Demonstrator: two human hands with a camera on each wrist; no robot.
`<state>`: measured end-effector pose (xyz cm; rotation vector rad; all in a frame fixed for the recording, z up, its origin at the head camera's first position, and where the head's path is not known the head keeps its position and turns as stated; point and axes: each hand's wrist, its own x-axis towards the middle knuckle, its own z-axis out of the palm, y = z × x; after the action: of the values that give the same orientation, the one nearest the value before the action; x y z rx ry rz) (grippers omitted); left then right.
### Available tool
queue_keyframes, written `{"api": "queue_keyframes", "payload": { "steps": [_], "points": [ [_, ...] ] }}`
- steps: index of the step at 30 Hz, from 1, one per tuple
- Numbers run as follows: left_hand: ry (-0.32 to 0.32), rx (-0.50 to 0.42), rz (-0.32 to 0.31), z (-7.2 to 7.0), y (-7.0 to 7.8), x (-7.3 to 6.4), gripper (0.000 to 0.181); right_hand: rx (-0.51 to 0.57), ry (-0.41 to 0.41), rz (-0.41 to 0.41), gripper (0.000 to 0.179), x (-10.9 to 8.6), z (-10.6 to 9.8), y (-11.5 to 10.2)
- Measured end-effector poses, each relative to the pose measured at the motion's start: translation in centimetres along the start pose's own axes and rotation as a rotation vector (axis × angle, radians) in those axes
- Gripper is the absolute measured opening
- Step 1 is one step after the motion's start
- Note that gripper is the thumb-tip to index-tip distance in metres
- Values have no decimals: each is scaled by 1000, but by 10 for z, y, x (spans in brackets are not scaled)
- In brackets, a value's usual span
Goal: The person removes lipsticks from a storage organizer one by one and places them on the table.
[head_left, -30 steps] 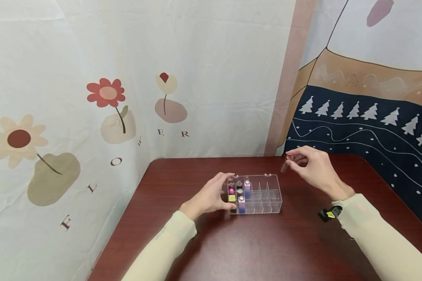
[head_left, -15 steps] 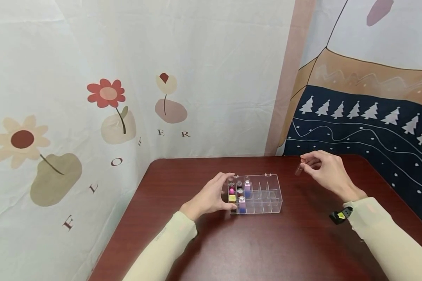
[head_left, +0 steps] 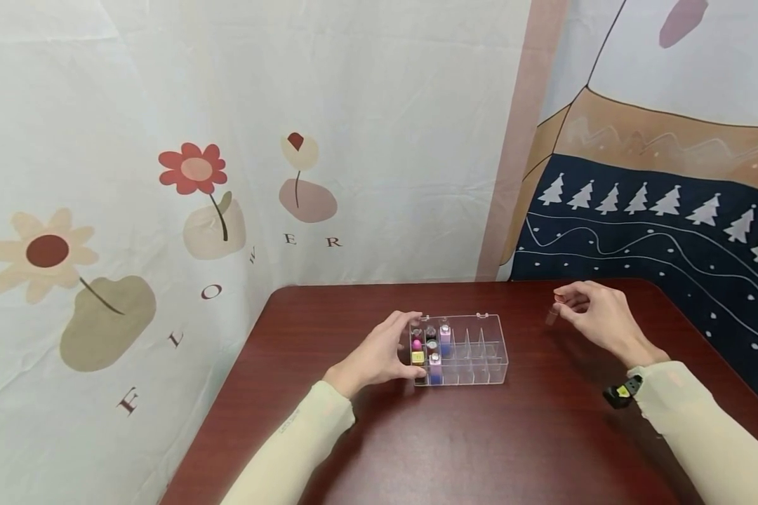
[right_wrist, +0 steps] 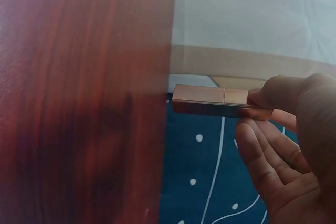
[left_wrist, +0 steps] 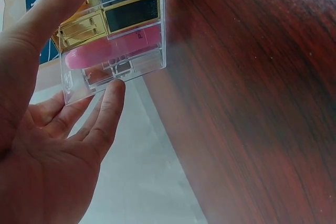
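Observation:
My left hand (head_left: 379, 354) grips the left end of a clear divided lipstick organizer (head_left: 480, 372), thumb at the front and fingers at the back. Several lipsticks stand in its left columns: a pink one (left_wrist: 100, 55), a gold and black one (left_wrist: 84, 27), and lilac and blue ones such as this lipstick (head_left: 435, 368). To the right of the organizer, my right hand (head_left: 596, 315) pinches a rose-gold lipstick tube (right_wrist: 205, 95) by its upper end, thumb against fingers. The tube is nearly upright, its lower end close to the tabletop; I cannot tell whether it touches.
The dark red wooden table (head_left: 467, 449) spreads around the organizer. A pale flower-print curtain (head_left: 385, 140) hangs behind and to the left. A navy cloth with white trees (head_left: 638, 231) hangs at the right, beside the table's edge.
My right hand has moved to the right and down with the lipstick tube, away from the organizer and closer to the table. The left hand and the organizer have stayed put.

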<state>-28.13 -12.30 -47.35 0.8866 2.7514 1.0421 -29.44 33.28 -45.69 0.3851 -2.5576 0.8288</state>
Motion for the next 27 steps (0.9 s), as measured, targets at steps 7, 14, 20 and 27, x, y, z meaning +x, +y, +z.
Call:
{"api": "queue_keyframes", "payload": {
  "steps": [7, 14, 20, 27],
  "points": [
    [1, 5, 7, 1, -1, 1, 109, -1, -42, 36, 25, -5, 4, 9],
    [-1, 8, -3, 1, -1, 1, 110, -3, -52, 36, 26, -8, 9, 17],
    [0, -3, -11, 1, -1, 0, 110, 0, -42, 30, 25, -9, 12, 19],
    [0, -7, -3, 1, -1, 1, 110, 3, -52, 48, 24, -10, 13, 20]
  ]
}}
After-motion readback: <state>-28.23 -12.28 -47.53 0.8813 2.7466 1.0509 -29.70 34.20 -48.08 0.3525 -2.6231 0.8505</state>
